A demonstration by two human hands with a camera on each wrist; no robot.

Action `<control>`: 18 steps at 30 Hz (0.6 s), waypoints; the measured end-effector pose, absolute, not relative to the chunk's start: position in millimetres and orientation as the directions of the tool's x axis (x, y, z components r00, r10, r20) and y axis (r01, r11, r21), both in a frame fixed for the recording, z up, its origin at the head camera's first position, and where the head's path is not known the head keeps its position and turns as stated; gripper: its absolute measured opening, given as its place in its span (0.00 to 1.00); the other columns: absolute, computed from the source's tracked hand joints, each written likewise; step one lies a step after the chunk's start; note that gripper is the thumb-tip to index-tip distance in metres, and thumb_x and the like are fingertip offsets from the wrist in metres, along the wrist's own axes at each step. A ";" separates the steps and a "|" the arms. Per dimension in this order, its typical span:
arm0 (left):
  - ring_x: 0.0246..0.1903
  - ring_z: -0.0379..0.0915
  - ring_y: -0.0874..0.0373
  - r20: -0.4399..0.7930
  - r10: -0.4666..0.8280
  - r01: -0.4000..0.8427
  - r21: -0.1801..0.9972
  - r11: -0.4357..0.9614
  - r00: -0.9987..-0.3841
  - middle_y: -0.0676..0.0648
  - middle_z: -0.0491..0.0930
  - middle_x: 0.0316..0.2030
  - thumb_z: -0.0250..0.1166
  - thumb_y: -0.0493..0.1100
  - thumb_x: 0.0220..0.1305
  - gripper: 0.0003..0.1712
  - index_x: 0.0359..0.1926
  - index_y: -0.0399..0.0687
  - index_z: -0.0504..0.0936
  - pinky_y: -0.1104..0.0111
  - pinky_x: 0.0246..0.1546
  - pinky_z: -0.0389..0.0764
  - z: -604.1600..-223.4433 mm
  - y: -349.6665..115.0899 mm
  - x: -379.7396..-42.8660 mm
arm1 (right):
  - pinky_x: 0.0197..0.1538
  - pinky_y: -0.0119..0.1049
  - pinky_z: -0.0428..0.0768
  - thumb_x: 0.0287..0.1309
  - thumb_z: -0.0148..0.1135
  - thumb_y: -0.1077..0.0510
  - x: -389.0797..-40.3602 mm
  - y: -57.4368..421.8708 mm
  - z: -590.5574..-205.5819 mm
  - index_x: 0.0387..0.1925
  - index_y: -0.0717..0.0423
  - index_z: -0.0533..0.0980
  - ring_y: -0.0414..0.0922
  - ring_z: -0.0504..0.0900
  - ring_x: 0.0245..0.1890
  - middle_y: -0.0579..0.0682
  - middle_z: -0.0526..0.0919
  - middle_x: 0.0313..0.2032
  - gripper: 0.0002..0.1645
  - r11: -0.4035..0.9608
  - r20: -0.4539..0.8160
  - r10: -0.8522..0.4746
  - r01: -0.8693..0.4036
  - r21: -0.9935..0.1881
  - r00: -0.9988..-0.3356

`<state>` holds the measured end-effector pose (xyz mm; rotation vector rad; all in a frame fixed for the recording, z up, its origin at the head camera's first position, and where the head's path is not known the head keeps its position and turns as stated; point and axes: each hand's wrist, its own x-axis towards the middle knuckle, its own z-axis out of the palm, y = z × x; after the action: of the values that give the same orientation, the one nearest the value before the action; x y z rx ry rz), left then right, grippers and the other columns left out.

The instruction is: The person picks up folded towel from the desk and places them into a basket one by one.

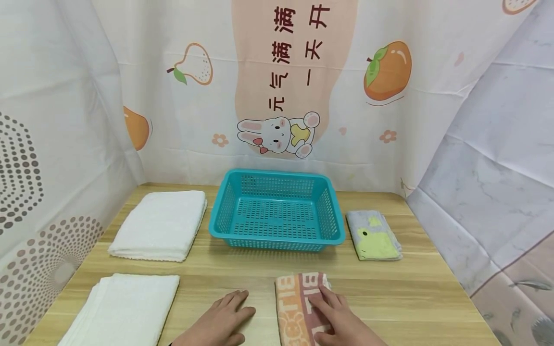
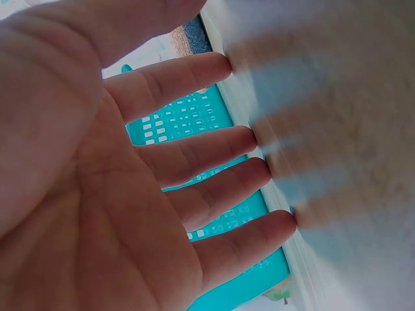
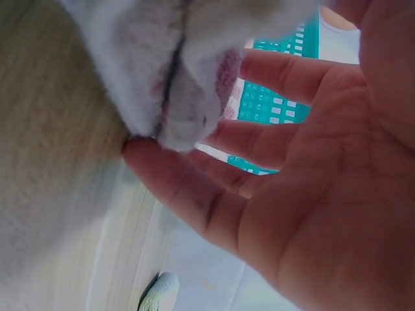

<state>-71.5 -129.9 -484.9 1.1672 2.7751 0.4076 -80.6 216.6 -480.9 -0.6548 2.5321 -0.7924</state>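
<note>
A folded towel in orange and mauve, with pale letters and a rabbit figure, lies at the front of the table. On its right side rests my right hand, thumb and fingers spread over the cloth. In the right wrist view the little finger lies along the table at the edge of the towel, whose pale layered side faces the palm. To the left of the towel, apart from it, my left hand holds nothing; its spread fingertips touch the wooden table in the left wrist view.
A teal perforated basket stands at the back centre with nothing in it. Two folded white towels lie on the left, one behind the other. At the right sits a folded grey towel with a yellow-green animal. Printed curtains border the table.
</note>
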 end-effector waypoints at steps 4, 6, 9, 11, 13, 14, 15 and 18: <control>0.61 0.68 0.38 0.016 0.715 0.689 0.284 0.667 -0.699 0.34 0.71 0.63 0.69 0.47 0.59 0.25 0.58 0.50 0.76 0.47 0.51 0.76 -485.0 -130.2 -71.4 | 0.54 0.46 0.76 0.56 0.71 0.46 -78.7 212.1 -475.1 0.70 0.57 0.65 0.64 0.61 0.63 0.69 0.54 0.72 0.45 0.730 -0.265 -0.526 -0.269 -0.628 -0.808; 0.61 0.68 0.38 0.014 0.714 0.687 0.287 0.667 -0.700 0.34 0.71 0.63 0.69 0.47 0.59 0.25 0.58 0.51 0.76 0.47 0.51 0.76 -484.8 -130.3 -71.5 | 0.55 0.47 0.76 0.56 0.71 0.47 -77.7 210.1 -471.5 0.70 0.58 0.66 0.64 0.61 0.63 0.70 0.54 0.72 0.45 0.732 -0.266 -0.528 -0.273 -0.624 -0.806; 0.62 0.68 0.38 0.004 0.715 0.683 0.297 0.667 -0.699 0.34 0.70 0.63 0.68 0.47 0.60 0.25 0.58 0.51 0.76 0.47 0.52 0.76 -484.2 -130.6 -71.6 | 0.55 0.48 0.76 0.56 0.71 0.48 -77.0 207.4 -468.0 0.69 0.59 0.66 0.63 0.61 0.63 0.70 0.55 0.72 0.44 0.733 -0.256 -0.535 -0.291 -0.615 -0.805; 0.62 0.68 0.38 0.002 0.715 0.683 0.300 0.666 -0.699 0.34 0.70 0.63 0.68 0.47 0.60 0.25 0.58 0.51 0.76 0.47 0.52 0.76 -483.9 -130.7 -71.6 | 0.55 0.47 0.76 0.56 0.71 0.48 -77.1 206.2 -467.1 0.69 0.59 0.66 0.62 0.62 0.63 0.70 0.55 0.72 0.44 0.735 -0.256 -0.535 -0.293 -0.612 -0.805; 0.62 0.68 0.38 0.000 0.715 0.682 0.303 0.666 -0.699 0.34 0.70 0.63 0.68 0.46 0.60 0.25 0.58 0.51 0.76 0.47 0.52 0.76 -483.5 -130.8 -71.7 | 0.55 0.46 0.76 0.56 0.71 0.48 -77.6 205.5 -467.8 0.69 0.60 0.66 0.62 0.62 0.62 0.70 0.55 0.71 0.43 0.732 -0.248 -0.539 -0.302 -0.610 -0.805; 0.62 0.68 0.38 -0.001 0.715 0.681 0.303 0.666 -0.699 0.35 0.70 0.63 0.68 0.46 0.60 0.25 0.58 0.50 0.76 0.47 0.52 0.76 -483.4 -130.9 -71.7 | 0.55 0.46 0.76 0.57 0.71 0.47 -77.7 205.1 -467.9 0.69 0.60 0.66 0.62 0.62 0.62 0.70 0.55 0.71 0.43 0.732 -0.246 -0.540 -0.305 -0.609 -0.805; 0.62 0.68 0.38 -0.001 0.715 0.681 0.303 0.667 -0.699 0.34 0.70 0.63 0.68 0.46 0.60 0.24 0.58 0.50 0.76 0.47 0.52 0.76 -483.3 -130.9 -71.6 | 0.55 0.46 0.76 0.57 0.71 0.47 -77.7 204.8 -468.0 0.69 0.59 0.66 0.62 0.62 0.62 0.69 0.55 0.71 0.43 0.732 -0.247 -0.538 -0.303 -0.610 -0.806; 0.63 0.67 0.38 -0.018 0.711 0.669 0.320 0.671 -0.703 0.35 0.70 0.64 0.68 0.46 0.61 0.24 0.58 0.51 0.76 0.46 0.53 0.75 -482.9 -131.1 -71.2 | 0.55 0.46 0.77 0.57 0.71 0.46 -77.8 204.2 -468.8 0.69 0.60 0.66 0.63 0.62 0.62 0.70 0.55 0.71 0.43 0.731 -0.248 -0.540 -0.303 -0.611 -0.804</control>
<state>-71.2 -131.1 -482.9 1.1386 2.7406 0.4396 -77.8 204.2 -468.8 -0.6470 2.5212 -0.7880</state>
